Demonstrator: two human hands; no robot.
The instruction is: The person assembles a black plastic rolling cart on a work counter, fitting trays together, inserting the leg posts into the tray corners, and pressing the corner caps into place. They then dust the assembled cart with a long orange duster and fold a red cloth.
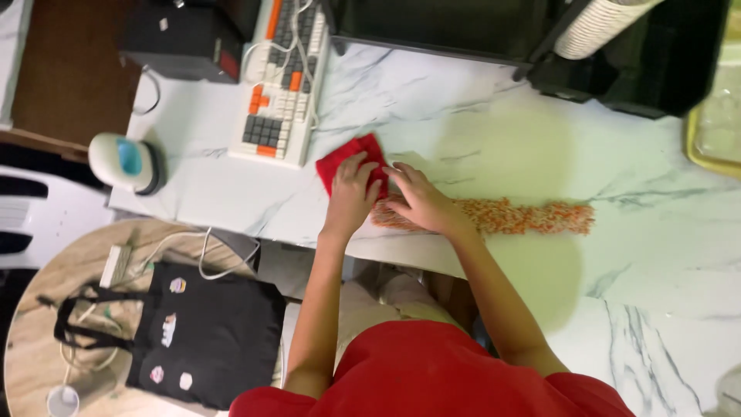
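Note:
A red cloth (349, 157) lies on the white marble counter (502, 139), just right of a keyboard. My left hand (351, 194) presses down on its lower right part, fingers spread over the fabric. My right hand (421, 199) rests beside it on the left end of a long orange-and-white fuzzy strip (525, 217) that stretches to the right along the counter. The two hands touch near the cloth's corner. Whether either hand actually grips its item is unclear.
A white keyboard (279, 85) with orange and grey keys sits at the back left, next to a black box (181, 38). A white-and-blue device (123, 160) stands at the counter's left edge. Below, a black tote bag (204, 332) lies on a round table. A yellow tray (714, 123) is far right.

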